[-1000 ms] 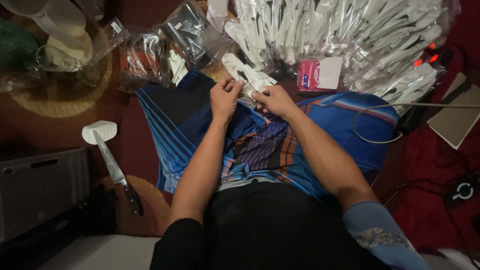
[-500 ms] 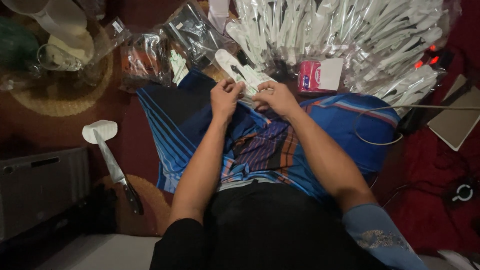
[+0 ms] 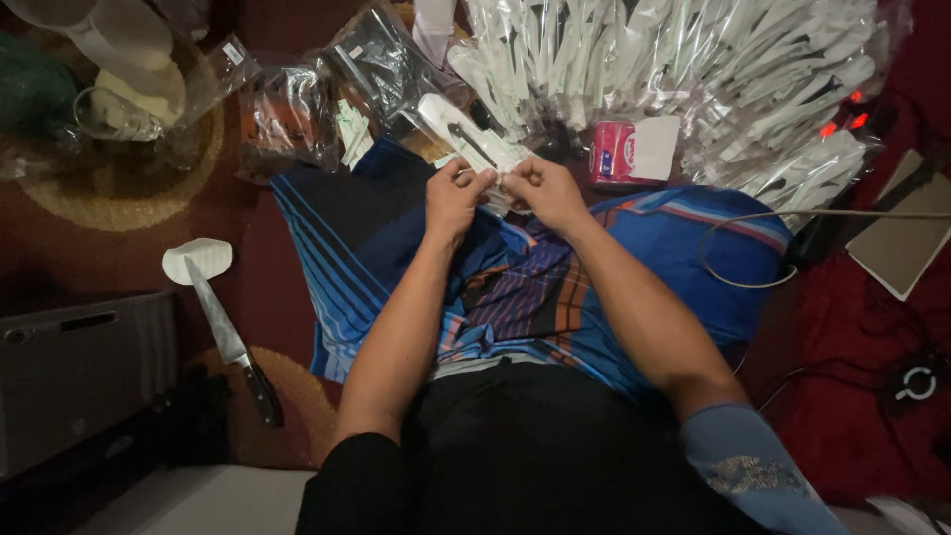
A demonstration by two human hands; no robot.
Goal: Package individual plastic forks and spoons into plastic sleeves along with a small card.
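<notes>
Both hands are shifting a little farther up the blue striped cloth (image 3: 634,258) — the left hand (image 3: 458,198) and right hand (image 3: 543,190) are pinching one clear plastic sleeve holding a white utensil (image 3: 466,139), steadying it between fingertips, near the far heap of bagged utensils (image 3: 693,79).

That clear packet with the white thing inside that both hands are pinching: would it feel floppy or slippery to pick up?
Probably light: the left hand and right hand hold the packet by fingertips. Its glossy film looks slippery and crinkly, though the white piece inside likely stiffens it.
</notes>
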